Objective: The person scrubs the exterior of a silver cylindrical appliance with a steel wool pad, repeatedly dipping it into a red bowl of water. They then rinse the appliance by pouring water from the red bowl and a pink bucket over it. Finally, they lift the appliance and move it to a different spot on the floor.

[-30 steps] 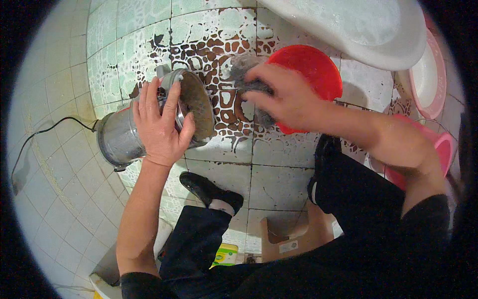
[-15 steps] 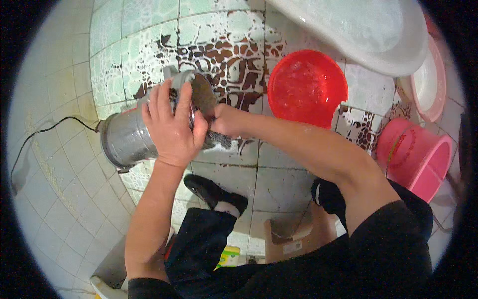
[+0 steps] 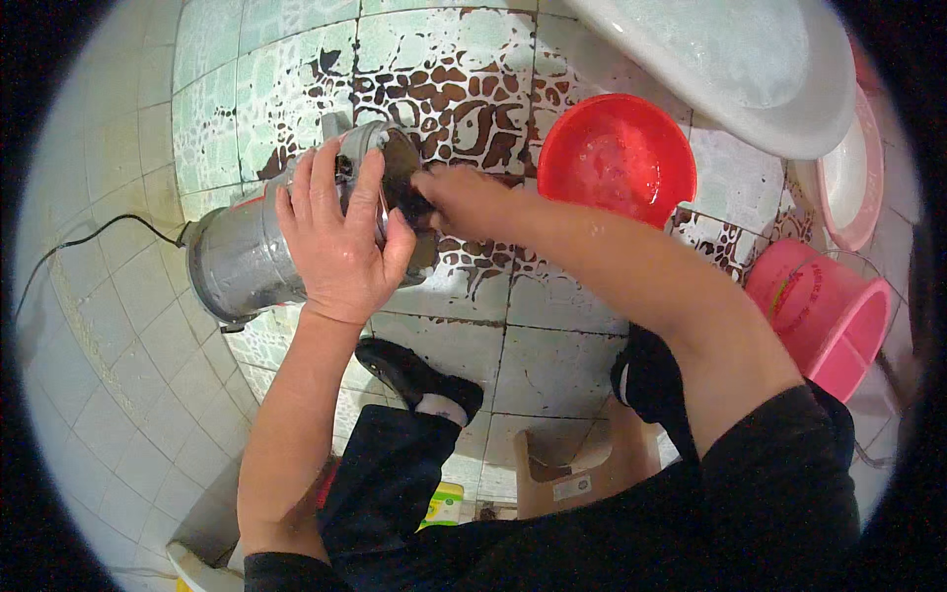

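Lying tipped, a canister (image 3: pixel 247 259) is pressed by left hand (image 3: pixel 340 245), fingers spread; its mouth (image 3: pixel 400 163) is reached by right hand (image 3: pixel 469 202), finger grip unclear.

Left hand (image 3: pixel 338 232) splayed, right hand (image 3: pixel 464 202) curled

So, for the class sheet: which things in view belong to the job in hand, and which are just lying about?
In the job:
- grey metal canister, under the left hand
- dark scrubber, partly hidden by the right hand
- red basin of water, probably, being close by

Lying about, it seems:
- white tub
- pink bucket
- pink-rimmed basin
- yellow-and-green packet
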Available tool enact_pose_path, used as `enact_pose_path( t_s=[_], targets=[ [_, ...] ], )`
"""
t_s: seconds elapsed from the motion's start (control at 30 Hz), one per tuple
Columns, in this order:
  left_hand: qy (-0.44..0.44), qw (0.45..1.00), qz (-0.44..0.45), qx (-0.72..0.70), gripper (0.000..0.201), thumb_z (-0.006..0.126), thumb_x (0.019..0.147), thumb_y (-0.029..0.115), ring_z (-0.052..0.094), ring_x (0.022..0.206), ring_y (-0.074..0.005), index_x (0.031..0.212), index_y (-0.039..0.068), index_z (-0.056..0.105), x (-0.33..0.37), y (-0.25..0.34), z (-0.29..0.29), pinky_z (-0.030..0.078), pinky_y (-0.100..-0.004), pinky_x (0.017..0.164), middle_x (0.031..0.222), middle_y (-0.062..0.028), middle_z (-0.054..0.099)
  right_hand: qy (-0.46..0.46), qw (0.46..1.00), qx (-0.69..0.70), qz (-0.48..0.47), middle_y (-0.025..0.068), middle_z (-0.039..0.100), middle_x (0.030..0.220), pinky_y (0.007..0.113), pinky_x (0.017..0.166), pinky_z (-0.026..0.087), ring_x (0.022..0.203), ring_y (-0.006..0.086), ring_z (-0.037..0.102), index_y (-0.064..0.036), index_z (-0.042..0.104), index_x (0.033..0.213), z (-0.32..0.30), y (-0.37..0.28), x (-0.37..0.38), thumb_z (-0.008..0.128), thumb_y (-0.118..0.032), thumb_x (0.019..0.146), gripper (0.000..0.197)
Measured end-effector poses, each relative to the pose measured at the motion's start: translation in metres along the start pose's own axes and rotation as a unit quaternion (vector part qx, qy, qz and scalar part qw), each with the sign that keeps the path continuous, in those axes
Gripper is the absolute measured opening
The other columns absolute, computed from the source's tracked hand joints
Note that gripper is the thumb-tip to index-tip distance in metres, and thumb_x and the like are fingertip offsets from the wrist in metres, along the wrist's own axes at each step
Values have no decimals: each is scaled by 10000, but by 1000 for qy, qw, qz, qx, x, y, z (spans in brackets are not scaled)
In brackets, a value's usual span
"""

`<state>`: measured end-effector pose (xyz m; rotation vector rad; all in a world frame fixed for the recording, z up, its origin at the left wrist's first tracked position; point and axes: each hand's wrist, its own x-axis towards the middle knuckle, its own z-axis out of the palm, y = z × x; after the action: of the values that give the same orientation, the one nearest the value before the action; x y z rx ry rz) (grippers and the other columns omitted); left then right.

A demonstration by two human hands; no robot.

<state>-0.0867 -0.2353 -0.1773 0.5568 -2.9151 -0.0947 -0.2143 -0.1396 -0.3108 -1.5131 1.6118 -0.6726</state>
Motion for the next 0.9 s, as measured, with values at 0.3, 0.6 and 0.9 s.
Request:
enact_pose_path(
  t_s=[0.3,0.6,0.9],
  targets=[
    [-3,1000,-8,-7,525,589,787,248,462,1183,-380,1295,121,548,-2,0,1,333,-495,995,1317,-188,478,27,954,274,119,156,630,757,438,615,506,661,340,617,17,582,1009,34,-34,0,636,-114,789,261],
    [33,999,13,-21,539,600,714,271,461,1167,-427,1233,126,581,-3,-3,7,335,-572,932,1316,-214,476,-50,998,10,25,214,625,980,454,754,517,903,400,631,-33,497,1196,19,-15,4,663,-166,774,472],
    [-2,1000,7,-7,524,584,785,230,462,1186,-392,1299,132,554,-2,2,1,351,-508,978,1323,-198,477,20,963,257,81,165,621,753,437,641,523,717,328,644,-112,582,1164,49,-3,10,690,-126,738,440]
  ],
)
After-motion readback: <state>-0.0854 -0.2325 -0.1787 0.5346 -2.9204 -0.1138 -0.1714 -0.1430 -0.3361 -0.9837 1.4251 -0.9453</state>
